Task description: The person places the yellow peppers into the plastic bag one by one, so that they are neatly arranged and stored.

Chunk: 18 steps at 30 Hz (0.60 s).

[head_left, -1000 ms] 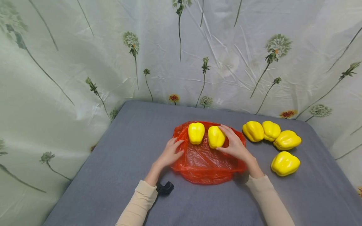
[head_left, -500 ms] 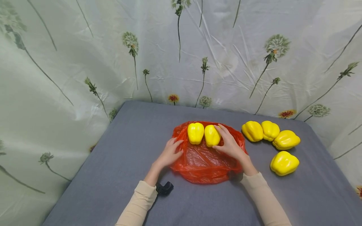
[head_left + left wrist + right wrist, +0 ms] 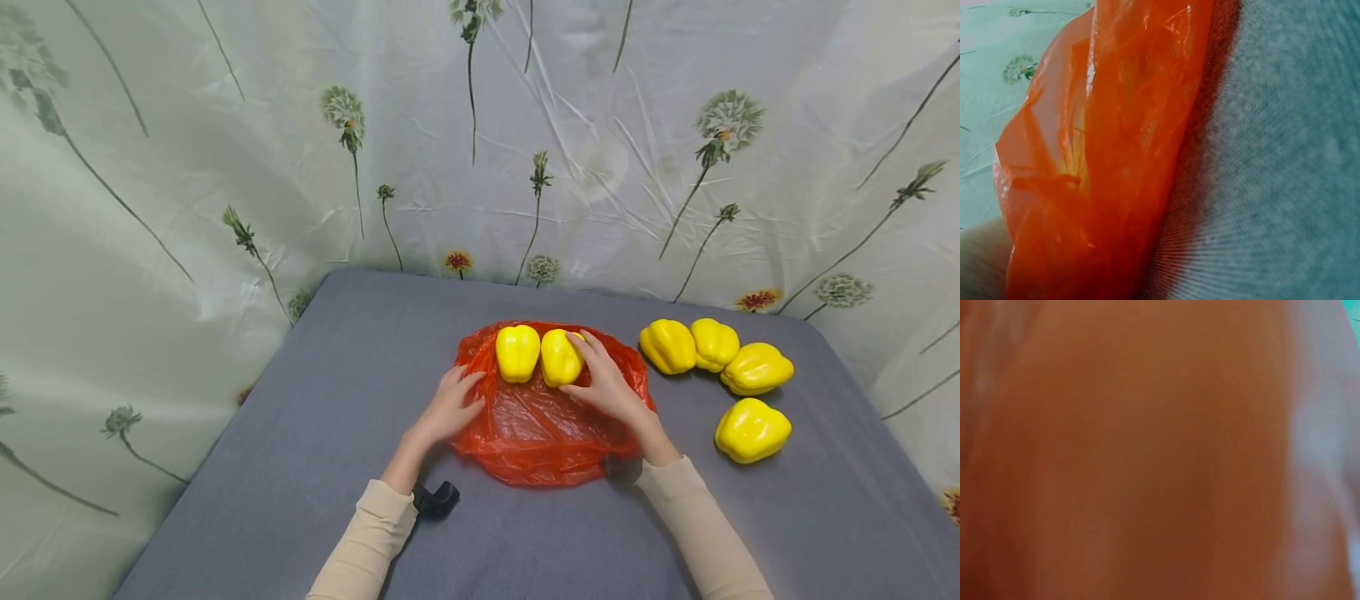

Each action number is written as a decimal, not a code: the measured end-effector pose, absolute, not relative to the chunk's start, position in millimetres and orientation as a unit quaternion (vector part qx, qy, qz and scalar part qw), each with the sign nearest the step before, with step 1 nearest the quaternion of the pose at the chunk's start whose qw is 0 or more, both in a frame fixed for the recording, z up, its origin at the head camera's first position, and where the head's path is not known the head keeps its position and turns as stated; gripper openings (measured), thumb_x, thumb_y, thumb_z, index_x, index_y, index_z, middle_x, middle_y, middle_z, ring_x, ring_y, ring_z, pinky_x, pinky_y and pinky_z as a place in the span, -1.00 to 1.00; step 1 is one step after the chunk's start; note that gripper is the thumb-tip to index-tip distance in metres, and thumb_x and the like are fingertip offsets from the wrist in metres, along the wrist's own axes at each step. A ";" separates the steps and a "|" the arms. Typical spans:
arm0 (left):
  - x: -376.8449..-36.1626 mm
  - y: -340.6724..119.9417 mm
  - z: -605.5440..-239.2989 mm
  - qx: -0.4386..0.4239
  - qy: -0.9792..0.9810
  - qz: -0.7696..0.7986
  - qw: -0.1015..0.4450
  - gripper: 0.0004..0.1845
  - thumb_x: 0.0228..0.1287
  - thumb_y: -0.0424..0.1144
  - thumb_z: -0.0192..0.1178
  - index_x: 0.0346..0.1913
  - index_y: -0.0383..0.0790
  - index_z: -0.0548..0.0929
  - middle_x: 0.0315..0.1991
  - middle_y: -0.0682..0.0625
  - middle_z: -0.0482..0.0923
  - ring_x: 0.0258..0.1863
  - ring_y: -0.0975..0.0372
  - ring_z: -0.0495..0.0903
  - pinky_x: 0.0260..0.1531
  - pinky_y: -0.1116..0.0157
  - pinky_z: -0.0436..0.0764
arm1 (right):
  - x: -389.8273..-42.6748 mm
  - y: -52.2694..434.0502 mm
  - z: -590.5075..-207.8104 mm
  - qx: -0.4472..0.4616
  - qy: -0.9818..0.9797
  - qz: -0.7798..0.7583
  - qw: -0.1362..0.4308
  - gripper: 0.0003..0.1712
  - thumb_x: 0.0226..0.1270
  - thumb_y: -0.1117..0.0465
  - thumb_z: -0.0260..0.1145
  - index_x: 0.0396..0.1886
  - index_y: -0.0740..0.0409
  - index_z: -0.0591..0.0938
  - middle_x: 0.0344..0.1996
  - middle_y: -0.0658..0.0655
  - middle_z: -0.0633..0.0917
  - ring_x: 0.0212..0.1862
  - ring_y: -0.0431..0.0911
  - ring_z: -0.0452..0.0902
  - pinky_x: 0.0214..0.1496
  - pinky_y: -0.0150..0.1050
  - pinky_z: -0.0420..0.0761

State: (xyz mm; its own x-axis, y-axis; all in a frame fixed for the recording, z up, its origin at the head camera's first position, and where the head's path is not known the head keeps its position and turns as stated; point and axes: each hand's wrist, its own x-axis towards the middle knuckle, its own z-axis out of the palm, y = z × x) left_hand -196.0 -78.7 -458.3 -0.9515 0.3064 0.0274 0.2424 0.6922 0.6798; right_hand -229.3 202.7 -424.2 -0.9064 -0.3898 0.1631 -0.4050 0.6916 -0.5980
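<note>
right hand [image 3: 609, 390]: fingers curled, grip on yellow plastic bell pepper [image 3: 561, 357] atop crinkled red plastic bag [image 3: 536, 433]. left hand [image 3: 447, 407]: grip released, fingers resting flat on the bag's edge, grey cloth table [image 3: 300, 433].

From my remote seat this reads as a makeshift recording corner, not a real kitchen or shop. A creased plastic curtain [image 3: 525, 125] printed with dandelions and small red flowers hangs on three sides, hiding whatever room lies behind. The tabletop [image 3: 300, 433] is covered in plain grey cloth. On it I see only yellow peppers [image 3: 753, 368] and an orange plastic bag [image 3: 540, 425], with no furniture, appliances or shelving showing anywhere around them.
</note>
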 end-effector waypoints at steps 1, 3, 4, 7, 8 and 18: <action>-196.2 -78.7 -458.9 0.149 0.919 0.361 0.043 -0.45 0.30 -0.18 0.09 0.33 -0.23 0.34 0.41 -0.25 0.14 0.45 -0.11 -0.01 0.38 -0.12 0.15 | -229.2 203.1 -424.4 0.215 -0.919 0.329 0.010 -0.05 0.07 0.20 0.43 0.42 0.20 0.16 0.41 0.41 0.07 0.37 0.32 0.13 0.31 0.27 0.28; -196.7 -78.5 -460.0 0.151 0.919 0.361 0.041 -0.45 0.30 -0.19 0.09 0.33 -0.24 0.34 0.41 -0.25 0.14 0.45 -0.11 0.00 0.38 -0.12 0.15 | -229.0 204.5 -424.7 0.216 -0.919 0.329 0.006 -0.04 0.07 0.19 0.43 0.42 0.19 0.15 0.42 0.41 0.06 0.38 0.32 0.11 0.31 0.28 0.26; -196.9 -78.3 -460.1 0.151 0.919 0.361 0.041 -0.45 0.30 -0.18 0.10 0.33 -0.24 0.34 0.41 -0.25 0.14 0.45 -0.10 -0.01 0.38 -0.11 0.14 | -228.7 205.2 -424.8 0.215 -0.919 0.329 0.004 -0.03 0.07 0.19 0.43 0.43 0.19 0.14 0.42 0.41 0.06 0.39 0.32 0.10 0.31 0.29 0.26; -197.2 -78.2 -460.5 0.151 0.919 0.361 0.042 -0.45 0.30 -0.18 0.10 0.33 -0.23 0.33 0.41 -0.25 0.14 0.46 -0.10 -0.01 0.39 -0.11 0.14 | -227.6 208.2 -424.8 0.212 -0.920 0.328 -0.002 -0.02 0.07 0.18 0.43 0.44 0.17 0.12 0.43 0.41 0.05 0.40 0.31 0.07 0.33 0.29 0.24; -197.1 -78.4 -460.4 0.152 0.919 0.360 0.041 -0.45 0.29 -0.19 0.10 0.33 -0.23 0.34 0.41 -0.26 0.14 0.45 -0.11 0.00 0.38 -0.12 0.14 | -227.0 209.5 -424.7 0.213 -0.921 0.327 -0.004 -0.02 0.07 0.18 0.43 0.44 0.17 0.11 0.43 0.41 0.05 0.41 0.31 0.05 0.33 0.29 0.23; -195.1 -78.7 -457.5 0.151 0.916 0.369 0.041 -0.46 0.29 -0.21 0.10 0.31 -0.26 0.35 0.40 -0.29 0.14 0.45 -0.14 -0.01 0.37 -0.15 0.13 | -218.3 228.1 -413.7 0.225 -0.916 0.330 0.031 -0.08 0.08 0.22 0.42 0.40 0.21 0.18 0.39 0.33 0.23 0.41 0.23 0.11 0.34 0.25 0.24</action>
State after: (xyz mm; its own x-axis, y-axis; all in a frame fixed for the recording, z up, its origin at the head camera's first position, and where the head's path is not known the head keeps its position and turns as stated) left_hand -195.1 -78.7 -457.5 -0.9508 0.3076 0.0369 0.2473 0.6818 0.6884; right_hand -218.3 228.1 -413.7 -0.8968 -0.3918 0.2052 -0.4327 0.6808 -0.5909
